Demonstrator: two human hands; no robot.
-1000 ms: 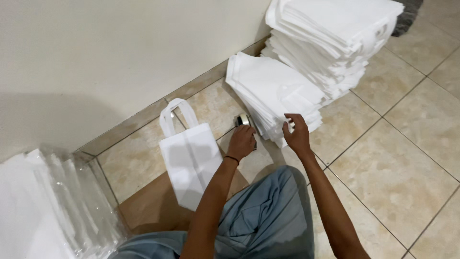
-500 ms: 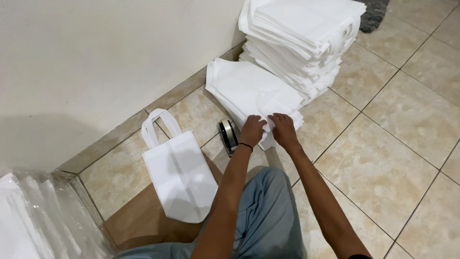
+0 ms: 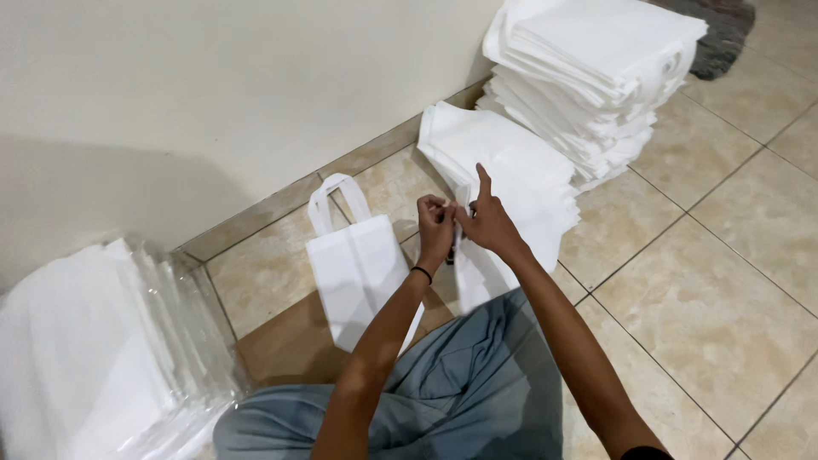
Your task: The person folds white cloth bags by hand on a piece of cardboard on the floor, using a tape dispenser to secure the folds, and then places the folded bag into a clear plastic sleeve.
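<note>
Head view: both hands have lifted off the low stack (image 3: 511,170); left hand (image 3: 434,226) and right hand (image 3: 487,223) now pinch one white bag (image 3: 477,273) above the knee.

Small dark object (image 3: 451,252) between left hand (image 3: 435,228) and right hand (image 3: 488,223): mostly hidden, can't identify. Wrapped white stack (image 3: 94,358) at 8 o'clock cut by frame edge. Dark mat (image 3: 724,34) at 1 o'clock cropped.
</note>
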